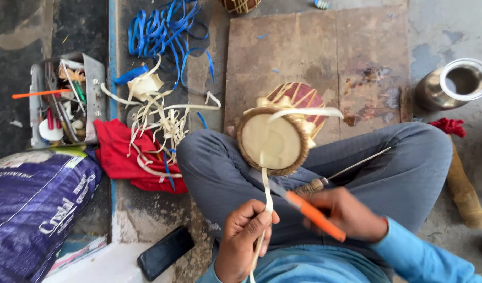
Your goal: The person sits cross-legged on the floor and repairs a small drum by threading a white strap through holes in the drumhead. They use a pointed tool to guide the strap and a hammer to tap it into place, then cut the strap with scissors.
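Tools crowd a grey metal tray [96,78] at far left, then the left hand [243,236] pinches a pale leather strip [267,194] taut from the small round drum [280,133] on the lap, so the right hand [351,212], closed on an orange-handled blade [314,216], can trim it.

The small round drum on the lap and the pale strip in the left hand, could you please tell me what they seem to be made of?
Small round drum: pale matte head, probably hide; braided fibre rim; reddish, perhaps wooden, shell. Pale flat strip in the left hand: looks like rawhide or cane, stiff yet curling.
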